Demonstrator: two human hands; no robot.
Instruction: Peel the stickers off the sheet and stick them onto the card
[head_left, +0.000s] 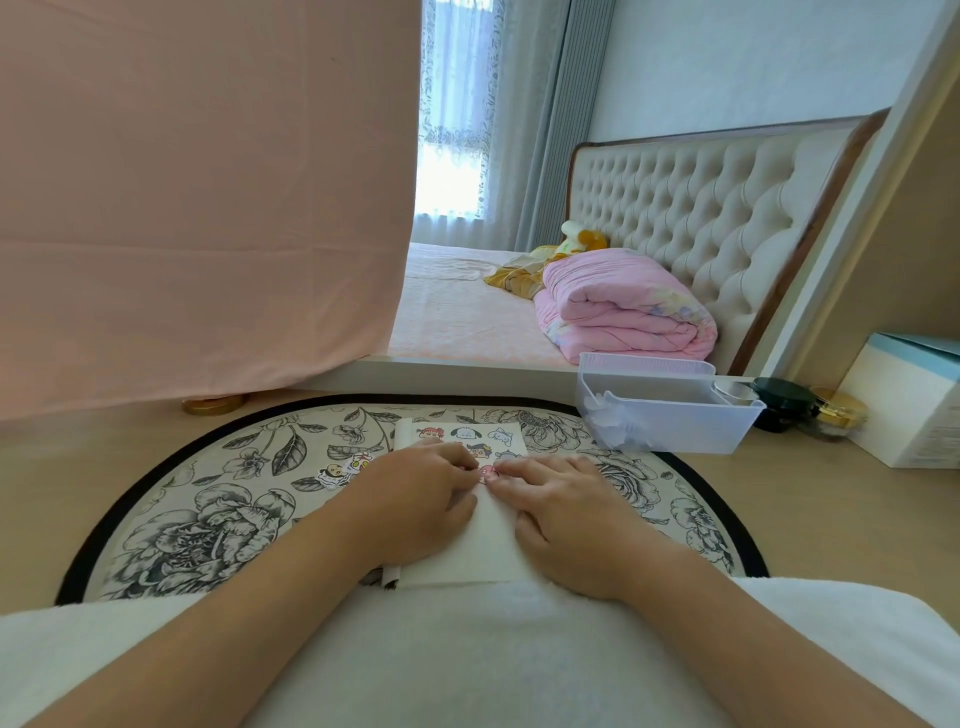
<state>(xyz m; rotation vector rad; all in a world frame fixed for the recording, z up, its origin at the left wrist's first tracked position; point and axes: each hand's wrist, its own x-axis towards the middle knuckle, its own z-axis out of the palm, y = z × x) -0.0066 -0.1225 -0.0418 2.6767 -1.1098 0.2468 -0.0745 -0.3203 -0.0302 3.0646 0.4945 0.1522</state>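
Head view, person seated at wooden bench (810, 499); round floral mat (208, 499) in front of them. White card (485, 545) lies on the mat, near edge at the person's lap. Both hands rest on it, palms down. Left hand (415, 499): fingers curled, tips down at the card's far end. Right hand (561, 514): fingers bent, forefinger and thumb tips drawn close together. The fingertips of both hands meet at a small pink sticker (487, 473) on the card; cannot tell whether either hand pinches it or only presses it flat. Sticker sheet (467, 434) just beyond the hands, flat on the mat, cartoon figures showing; its near edge is hidden by the fingers, so overlap with the card cannot be told. Two loose stickers (343, 467) on the mat, just left of the left hand. Right of the mat: clear plastic bin (670, 421), then a dark-lidded jar (784, 402), a gold-lidded jar (839, 413) and a white box (904, 410). Beyond the bench: bed (457, 312) with folded pink quilt (623, 312). Pink cloth (197, 197) hangs at left.
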